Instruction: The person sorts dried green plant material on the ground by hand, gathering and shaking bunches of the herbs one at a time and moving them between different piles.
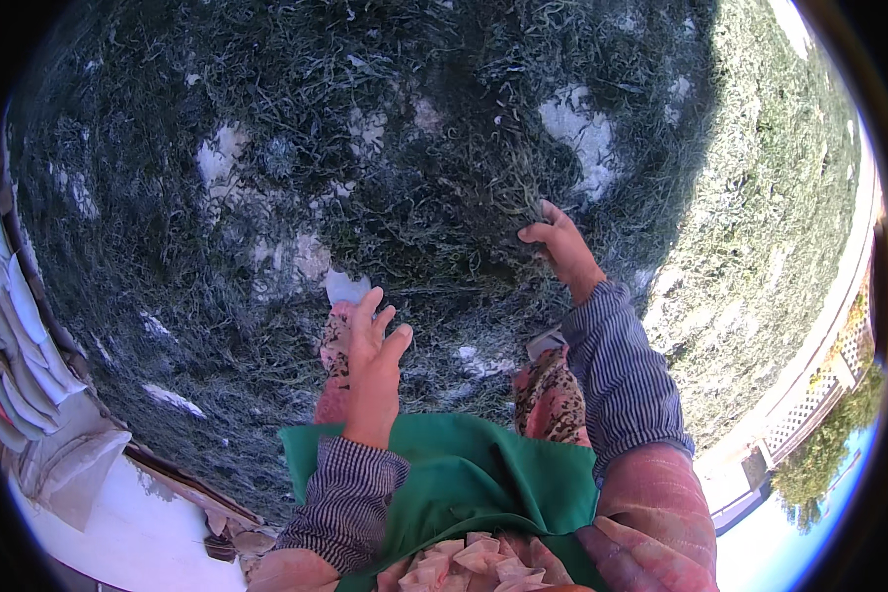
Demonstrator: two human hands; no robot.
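A layer of dark green, stringy plant strands (296, 227) covers the ground all round me, with pale ground showing through in patches. My right hand (565, 249) reaches forward and right, its thumb and fingers closing on a clump of strands (508, 197) in front of it. Just how much it grips is hard to make out. My left hand (370, 360) hangs over my left leg with its fingers apart and nothing in it. Both forearms wear striped dark blue and white sleeve covers (627, 370). A green apron (454, 464) lies across my lap.
My legs in pink patterned trousers (551, 390) stand amid the strands, pale footwear (347, 287) at their ends. Stacked curved pale slabs (20, 335) line the left edge. Sunlit strands (760, 227) lie at the right, beyond a shadow line. A white lattice fence (799, 405) stands far right.
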